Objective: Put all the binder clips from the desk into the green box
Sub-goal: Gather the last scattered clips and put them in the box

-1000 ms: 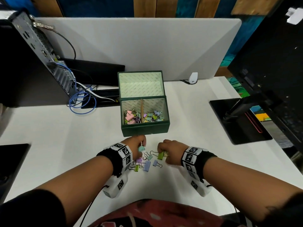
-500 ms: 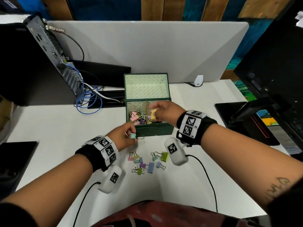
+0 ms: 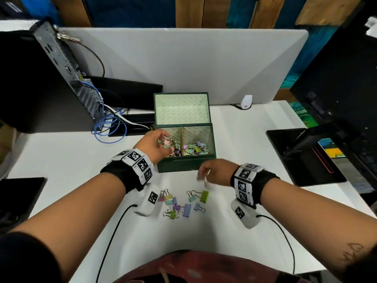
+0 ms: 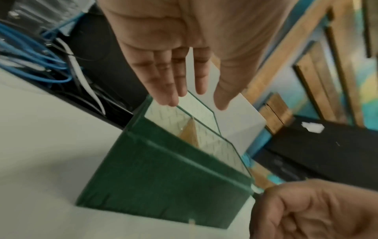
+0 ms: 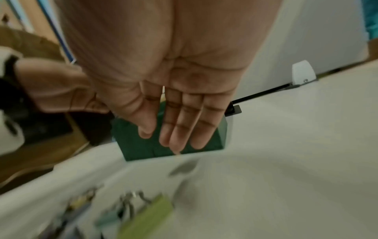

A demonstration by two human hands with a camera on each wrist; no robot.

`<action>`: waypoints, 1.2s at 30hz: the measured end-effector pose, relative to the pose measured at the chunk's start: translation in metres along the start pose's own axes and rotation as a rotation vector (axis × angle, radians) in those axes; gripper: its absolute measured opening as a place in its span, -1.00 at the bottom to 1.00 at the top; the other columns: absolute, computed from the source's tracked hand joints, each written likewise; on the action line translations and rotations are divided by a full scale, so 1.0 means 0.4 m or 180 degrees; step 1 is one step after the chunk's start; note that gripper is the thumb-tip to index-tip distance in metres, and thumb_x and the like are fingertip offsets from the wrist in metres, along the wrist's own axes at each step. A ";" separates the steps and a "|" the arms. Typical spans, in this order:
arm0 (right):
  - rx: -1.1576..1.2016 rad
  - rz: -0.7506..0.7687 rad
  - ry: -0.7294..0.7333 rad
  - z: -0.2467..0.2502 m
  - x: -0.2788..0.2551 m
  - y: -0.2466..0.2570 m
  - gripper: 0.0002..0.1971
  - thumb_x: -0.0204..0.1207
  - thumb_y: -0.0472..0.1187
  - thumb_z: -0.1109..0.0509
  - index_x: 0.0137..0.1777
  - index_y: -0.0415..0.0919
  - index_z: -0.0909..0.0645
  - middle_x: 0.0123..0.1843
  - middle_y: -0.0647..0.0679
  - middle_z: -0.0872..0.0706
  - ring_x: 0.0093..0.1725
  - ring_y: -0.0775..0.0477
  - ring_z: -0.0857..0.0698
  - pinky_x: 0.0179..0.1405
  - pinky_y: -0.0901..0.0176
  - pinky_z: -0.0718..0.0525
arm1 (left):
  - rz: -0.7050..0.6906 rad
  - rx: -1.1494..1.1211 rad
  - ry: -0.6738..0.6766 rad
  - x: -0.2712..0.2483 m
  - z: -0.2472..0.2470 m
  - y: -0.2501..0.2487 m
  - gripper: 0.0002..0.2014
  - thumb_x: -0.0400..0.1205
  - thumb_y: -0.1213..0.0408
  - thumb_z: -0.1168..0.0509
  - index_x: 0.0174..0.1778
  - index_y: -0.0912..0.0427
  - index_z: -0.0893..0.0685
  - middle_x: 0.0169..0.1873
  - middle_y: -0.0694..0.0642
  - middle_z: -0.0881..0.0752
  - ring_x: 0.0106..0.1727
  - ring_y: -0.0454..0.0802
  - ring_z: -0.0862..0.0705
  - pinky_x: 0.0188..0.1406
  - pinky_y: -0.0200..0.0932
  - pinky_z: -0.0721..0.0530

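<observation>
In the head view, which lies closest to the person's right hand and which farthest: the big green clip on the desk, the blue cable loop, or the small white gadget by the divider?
From the right hand:
1. Big green clip, on the desk just below the hand.
2. Small white gadget, far back by the divider.
3. Blue cable loop, far left beside the computer tower.

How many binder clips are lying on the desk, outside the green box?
10, roughly: seven clustered left, from pink clip to large blue clip; three right: teal clip, green clip, lavender clip. Overlaps may hide more.
</observation>
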State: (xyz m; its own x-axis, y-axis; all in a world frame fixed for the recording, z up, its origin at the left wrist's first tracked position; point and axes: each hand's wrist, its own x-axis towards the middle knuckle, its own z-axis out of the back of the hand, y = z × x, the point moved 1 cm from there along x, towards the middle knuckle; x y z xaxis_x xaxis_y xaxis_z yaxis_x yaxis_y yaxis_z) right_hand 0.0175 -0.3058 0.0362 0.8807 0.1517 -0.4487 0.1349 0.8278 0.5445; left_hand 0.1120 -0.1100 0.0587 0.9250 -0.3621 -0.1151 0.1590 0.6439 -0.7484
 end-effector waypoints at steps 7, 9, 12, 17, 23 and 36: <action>-0.1088 0.0329 0.0600 -0.091 -0.012 -0.040 -0.54 0.45 -0.18 -0.41 0.38 -0.04 -0.54 0.36 -0.18 -0.54 0.34 -0.21 -0.53 0.39 0.06 -0.48 | -0.0918 0.1415 0.1495 -0.107 -0.090 0.014 -0.70 0.50 0.11 -0.39 0.16 -0.12 -0.60 0.12 -0.07 -0.58 0.09 -0.11 -0.58 0.16 -0.11 -0.62; -0.1206 0.0312 0.0531 -0.103 -0.011 -0.045 -0.58 0.43 -0.15 -0.41 0.32 -0.02 -0.58 0.33 -0.17 -0.54 0.29 -0.24 -0.56 0.35 -0.01 -0.52 | -0.0969 0.1659 0.1864 -0.131 -0.122 0.033 -0.67 0.48 0.06 -0.40 0.18 -0.14 -0.60 0.16 -0.03 -0.59 0.14 -0.06 -0.58 0.17 -0.10 -0.61; -0.1265 0.0337 0.0384 -0.107 -0.013 -0.052 -0.65 0.43 -0.20 -0.38 0.23 -0.08 -0.63 0.26 -0.19 -0.58 0.22 -0.27 -0.59 0.28 0.00 -0.56 | -0.1055 0.1901 0.2185 -0.151 -0.166 0.058 -0.58 0.46 0.07 -0.41 0.25 -0.09 -0.59 0.21 0.04 -0.59 0.23 0.04 -0.56 0.20 -0.12 -0.57; -0.1310 0.0209 0.0257 -0.111 -0.017 -0.067 -0.74 0.42 -0.24 -0.34 0.12 -0.11 -0.64 0.19 -0.19 -0.58 0.14 -0.27 -0.61 0.17 0.00 -0.61 | -0.1214 0.2181 0.2231 -0.164 -0.201 0.079 -0.50 0.44 0.01 -0.40 0.31 -0.09 -0.52 0.26 0.02 -0.57 0.30 0.05 -0.51 0.26 -0.03 -0.56; -0.1184 -0.0067 0.0276 -0.099 -0.024 -0.095 -0.84 0.35 -0.22 -0.39 -0.08 -0.06 -0.56 0.13 -0.12 -0.58 0.07 -0.18 -0.61 0.04 0.12 -0.58 | -0.1260 0.2195 0.2200 -0.163 -0.220 0.082 -0.60 0.49 0.15 -0.35 0.27 0.02 -0.56 0.23 0.06 -0.60 0.27 0.09 -0.53 0.24 -0.06 -0.53; 0.0271 -0.0188 -0.0442 -0.021 0.007 -0.030 -0.85 0.39 -0.23 -0.45 -0.15 -0.07 -0.51 -0.30 0.12 -0.55 -0.25 0.02 -0.55 -0.29 0.26 -0.49 | -0.0038 -0.0638 0.1075 -0.105 -0.120 0.074 -0.71 0.51 0.36 -0.37 -0.03 -0.17 -0.57 -0.01 0.02 -0.65 -0.18 0.00 -0.70 -0.11 -0.08 -0.73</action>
State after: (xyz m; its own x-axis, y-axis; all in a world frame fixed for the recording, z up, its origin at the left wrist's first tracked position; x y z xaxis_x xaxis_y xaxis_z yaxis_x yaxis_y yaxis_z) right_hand 0.0146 -0.3107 0.0226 0.9236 0.0231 -0.3828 0.2211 0.7834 0.5808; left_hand 0.0614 -0.1082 0.0099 0.7526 -0.5916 -0.2891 0.0675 0.5060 -0.8599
